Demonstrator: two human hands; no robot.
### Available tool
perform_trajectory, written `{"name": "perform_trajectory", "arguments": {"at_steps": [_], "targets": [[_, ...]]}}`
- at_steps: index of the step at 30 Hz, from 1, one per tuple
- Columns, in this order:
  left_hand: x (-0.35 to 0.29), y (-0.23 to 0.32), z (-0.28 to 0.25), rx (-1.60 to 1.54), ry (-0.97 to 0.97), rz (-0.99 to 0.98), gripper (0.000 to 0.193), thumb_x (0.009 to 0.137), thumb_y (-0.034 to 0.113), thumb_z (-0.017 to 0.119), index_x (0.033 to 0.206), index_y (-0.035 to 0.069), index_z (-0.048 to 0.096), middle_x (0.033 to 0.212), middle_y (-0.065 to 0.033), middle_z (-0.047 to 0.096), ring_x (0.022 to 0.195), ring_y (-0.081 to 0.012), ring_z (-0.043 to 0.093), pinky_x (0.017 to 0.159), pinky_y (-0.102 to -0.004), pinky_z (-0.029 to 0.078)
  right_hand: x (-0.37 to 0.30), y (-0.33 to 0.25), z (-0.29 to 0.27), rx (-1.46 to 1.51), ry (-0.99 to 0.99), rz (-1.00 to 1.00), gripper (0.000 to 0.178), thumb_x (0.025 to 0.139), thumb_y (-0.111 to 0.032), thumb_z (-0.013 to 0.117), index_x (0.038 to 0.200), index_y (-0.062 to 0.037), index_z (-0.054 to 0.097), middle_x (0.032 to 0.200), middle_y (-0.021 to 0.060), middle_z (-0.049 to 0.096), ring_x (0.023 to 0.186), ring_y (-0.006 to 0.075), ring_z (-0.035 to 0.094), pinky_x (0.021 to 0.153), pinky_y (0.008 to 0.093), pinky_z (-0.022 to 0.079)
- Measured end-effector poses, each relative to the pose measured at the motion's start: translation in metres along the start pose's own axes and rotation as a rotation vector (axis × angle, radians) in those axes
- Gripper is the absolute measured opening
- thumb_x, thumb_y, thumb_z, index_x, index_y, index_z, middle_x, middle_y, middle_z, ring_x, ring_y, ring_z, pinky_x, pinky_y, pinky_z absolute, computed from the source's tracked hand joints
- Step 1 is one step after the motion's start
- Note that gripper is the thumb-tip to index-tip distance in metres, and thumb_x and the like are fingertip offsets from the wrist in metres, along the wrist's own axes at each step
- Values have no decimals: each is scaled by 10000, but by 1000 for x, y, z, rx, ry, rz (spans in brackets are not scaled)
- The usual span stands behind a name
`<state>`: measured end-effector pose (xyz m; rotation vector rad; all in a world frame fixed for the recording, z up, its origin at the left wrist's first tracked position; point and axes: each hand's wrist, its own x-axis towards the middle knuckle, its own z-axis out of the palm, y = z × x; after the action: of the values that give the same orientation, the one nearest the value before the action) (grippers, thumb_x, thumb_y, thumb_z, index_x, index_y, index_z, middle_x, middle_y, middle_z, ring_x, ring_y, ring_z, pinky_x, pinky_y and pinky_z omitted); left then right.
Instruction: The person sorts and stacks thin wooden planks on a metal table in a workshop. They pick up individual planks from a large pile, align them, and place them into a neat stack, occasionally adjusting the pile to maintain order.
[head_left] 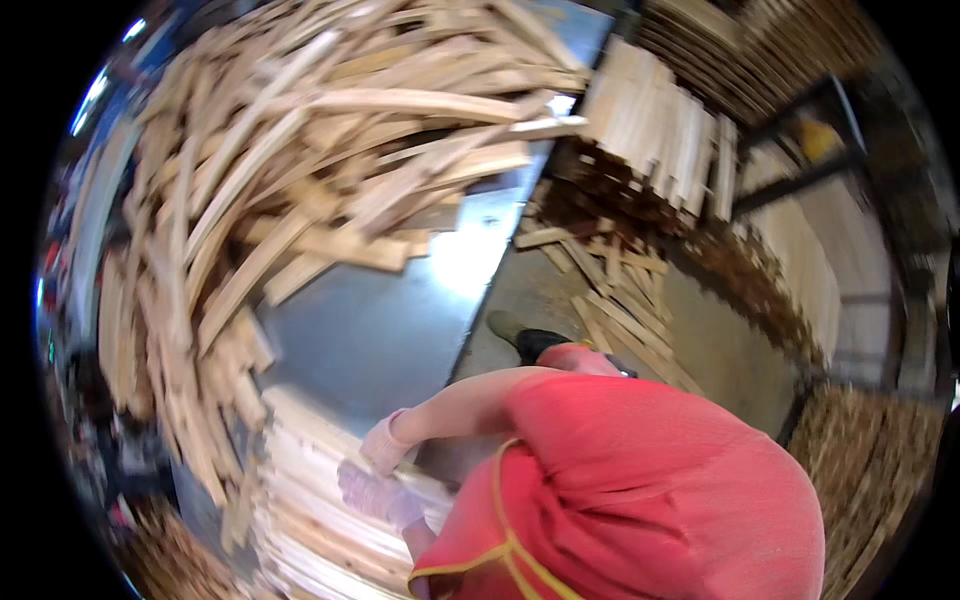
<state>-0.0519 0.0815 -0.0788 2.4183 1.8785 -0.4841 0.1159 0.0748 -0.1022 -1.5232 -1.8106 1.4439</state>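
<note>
Long, pale wooden strips point(315, 520) are laid side by side next to the bare part of a grey, shiny metal counter point(350, 330). Over them, the gloved left hand point(375, 495) and gloved right hand point(384, 447) are held close together; through blur, the state of the 2 grips cannot be told. Tan wooden slats point(400, 102) are heaped beyond.
</note>
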Motion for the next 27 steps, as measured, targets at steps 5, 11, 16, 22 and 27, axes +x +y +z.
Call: {"name": "perform_trajectory", "arguments": {"at_steps": [5, 11, 16, 22, 27], "targets": [[-4, -11, 19, 32, 189, 105, 884, 904, 577, 689, 1616, 125, 422, 1681, -114, 392, 1543, -310, 322, 1282, -542, 177, -66, 4, -79, 176, 112, -106, 553, 892, -375, 666, 1335, -46, 649, 1193, 227, 727, 1137, 366, 687, 1014, 470, 524], [-18, -12, 2, 10, 183, 79, 842, 922, 602, 636, 1600, 140, 446, 1631, -55, 420, 1517, -273, 304, 1275, -538, 145, -186, 46, -262, -571, 691, 615, 701, 807, -151, 823, 1466, -69, 598, 1370, 213, 684, 1260, 345, 671, 1089, 437, 537], [-20, -9, -35, -66, 165, 123, 799, 910, 610, 621, 1548, 144, 508, 1511, -47, 481, 1420, -259, 371, 1237, -545, 194, -232, 166, -331, -845, 572, 679, 760, 857, -153, 695, 1585, -123, 478, 1483, 224, 604, 1352, 417, 582, 1132, 478, 491], [-26, -15, -17, -47, 332, 105, 772, 872, 617, 664, 1471, 141, 559, 1389, -58, 496, 1354, -274, 397, 1201, -569, 233, -194, 67, -341, -738, 214, 374, 747, 831, -362, 758, 1513, -114, 582, 1166, 211, 763, 1099, 394, 717, 937, 439, 564], [-19, -11, -22, -91, 270, 111, 774, 847, 598, 701, 1459, 144, 566, 1368, -72, 497, 1353, -289, 406, 1207, -587, 235, -111, -25, -258, -474, 19, 301, 826, 914, -581, 654, 1563, -102, 478, 1098, 251, 754, 1001, 436, 716, 898, 500, 553]]}}
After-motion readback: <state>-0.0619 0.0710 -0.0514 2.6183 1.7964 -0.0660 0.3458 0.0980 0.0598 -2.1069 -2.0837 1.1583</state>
